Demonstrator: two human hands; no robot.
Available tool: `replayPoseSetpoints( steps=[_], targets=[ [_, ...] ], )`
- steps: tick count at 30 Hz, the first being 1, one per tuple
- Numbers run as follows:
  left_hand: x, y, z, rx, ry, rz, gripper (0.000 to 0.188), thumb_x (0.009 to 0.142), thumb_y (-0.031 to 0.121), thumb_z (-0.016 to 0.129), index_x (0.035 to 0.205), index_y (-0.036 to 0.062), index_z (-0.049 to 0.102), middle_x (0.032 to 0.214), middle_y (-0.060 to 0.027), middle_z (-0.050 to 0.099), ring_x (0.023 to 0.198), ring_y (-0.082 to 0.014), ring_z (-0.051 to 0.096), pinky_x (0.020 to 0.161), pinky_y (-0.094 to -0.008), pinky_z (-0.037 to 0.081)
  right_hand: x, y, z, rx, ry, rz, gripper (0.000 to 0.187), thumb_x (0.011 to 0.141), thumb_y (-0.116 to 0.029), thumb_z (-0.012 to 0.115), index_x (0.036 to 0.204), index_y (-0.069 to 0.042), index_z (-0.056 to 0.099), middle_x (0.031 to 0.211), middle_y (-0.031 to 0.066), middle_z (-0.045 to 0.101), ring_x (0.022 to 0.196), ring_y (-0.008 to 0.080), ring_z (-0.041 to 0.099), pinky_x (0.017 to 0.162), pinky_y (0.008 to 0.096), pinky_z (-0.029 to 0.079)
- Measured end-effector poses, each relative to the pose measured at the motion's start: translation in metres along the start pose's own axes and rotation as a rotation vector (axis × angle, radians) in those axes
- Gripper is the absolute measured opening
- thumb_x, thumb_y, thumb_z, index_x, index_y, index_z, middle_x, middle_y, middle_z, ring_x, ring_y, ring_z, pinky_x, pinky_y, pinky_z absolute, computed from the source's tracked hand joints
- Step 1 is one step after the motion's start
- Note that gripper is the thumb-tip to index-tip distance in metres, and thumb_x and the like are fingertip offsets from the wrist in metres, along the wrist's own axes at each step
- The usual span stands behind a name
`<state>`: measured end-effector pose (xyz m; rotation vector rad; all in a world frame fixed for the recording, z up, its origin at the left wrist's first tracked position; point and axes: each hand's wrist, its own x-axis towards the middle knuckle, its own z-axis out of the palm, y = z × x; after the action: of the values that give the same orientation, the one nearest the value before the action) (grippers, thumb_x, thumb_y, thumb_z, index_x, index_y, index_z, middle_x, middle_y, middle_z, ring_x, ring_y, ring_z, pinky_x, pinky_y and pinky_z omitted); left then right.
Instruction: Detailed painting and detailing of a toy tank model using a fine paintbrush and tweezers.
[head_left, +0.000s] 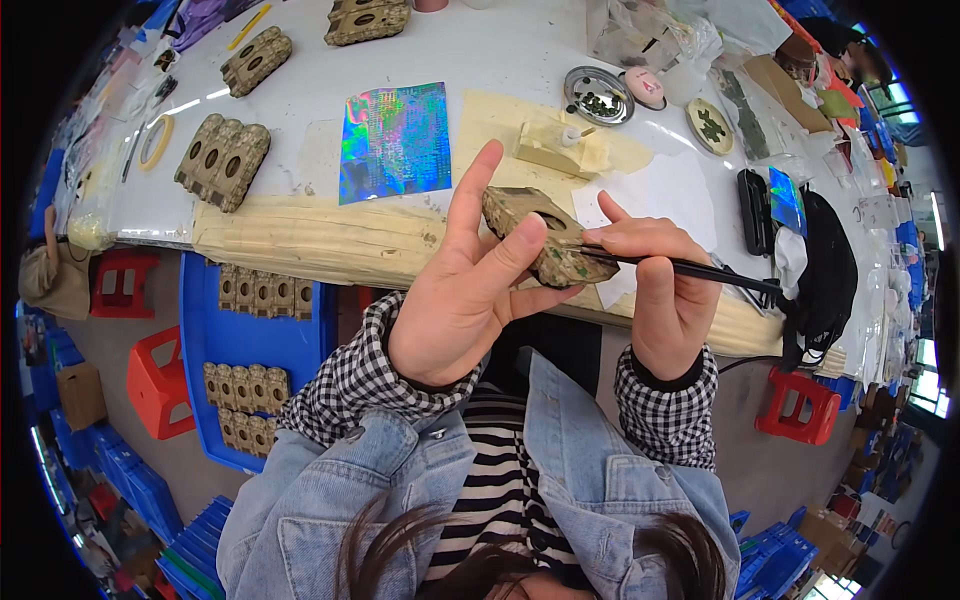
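Note:
My left hand [445, 305] holds a camouflage-patterned moulded part [566, 264] with a round opening, tilted above the table's front edge. Its thumb rests on the part's upper face and the index finger stretches upward. Black tweezers [715, 271] are pinched in my right hand [672, 285], their tips at the right end of the part. Whether the tips grip anything is too small to tell. Beyond the hands, a cream block [535, 150] has a small white-tipped bottle [569, 137] in it. A shiny holographic sheet [395, 145] lies to the left.
More camouflage parts [224, 163] stand at the table's left. A round metal dish [626, 112] with small dark pieces and a pale dish [692, 118] with green pieces sit far right. A black case [755, 213] lies right. Below left are a blue tray [200, 345] of parts and red stools [150, 375].

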<state>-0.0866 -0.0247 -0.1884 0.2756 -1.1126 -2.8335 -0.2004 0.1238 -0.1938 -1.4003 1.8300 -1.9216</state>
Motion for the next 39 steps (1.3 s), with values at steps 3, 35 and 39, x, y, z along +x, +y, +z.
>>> replayPoseSetpoints(
  steps=[3,35,39],
  targets=[
    [0.0006,-0.0004,-0.0005,-0.008,-0.003,-0.005,0.06,0.102,0.024,0.037,0.149,0.0289,0.0,0.14,-0.0079,0.039,0.12,-0.0178,0.05,0.095,-0.037,0.05,-0.0003,0.0014,-0.0001,0.043,0.011,0.002,0.028,0.098,-0.022,0.048,0.099,0.002,0.062,0.093,0.0137,0.066,0.091,0.0218,0.063,0.104,0.0535,0.037],
    [0.0013,0.0018,-0.0015,-0.033,-0.028,-0.025,0.06,0.103,0.023,0.037,0.15,0.027,0.0,0.14,-0.0084,0.039,0.121,-0.0179,0.05,0.096,-0.0371,0.05,0.0012,0.0005,-0.0017,0.015,0.001,0.014,0.033,0.1,-0.028,0.044,0.096,0.001,0.06,0.091,0.0156,0.064,0.09,0.0237,0.063,0.102,0.0562,0.039],
    [0.0019,0.0014,-0.0025,-0.039,-0.031,-0.023,0.06,0.102,0.022,0.037,0.15,0.0269,0.0,0.141,-0.0091,0.038,0.121,-0.0188,0.049,0.096,-0.0373,0.05,0.0006,0.0012,-0.0025,0.043,0.008,0.013,0.035,0.1,-0.03,0.043,0.099,0.002,0.058,0.093,0.0165,0.064,0.093,0.0255,0.063,0.104,0.0568,0.036]
  ],
)
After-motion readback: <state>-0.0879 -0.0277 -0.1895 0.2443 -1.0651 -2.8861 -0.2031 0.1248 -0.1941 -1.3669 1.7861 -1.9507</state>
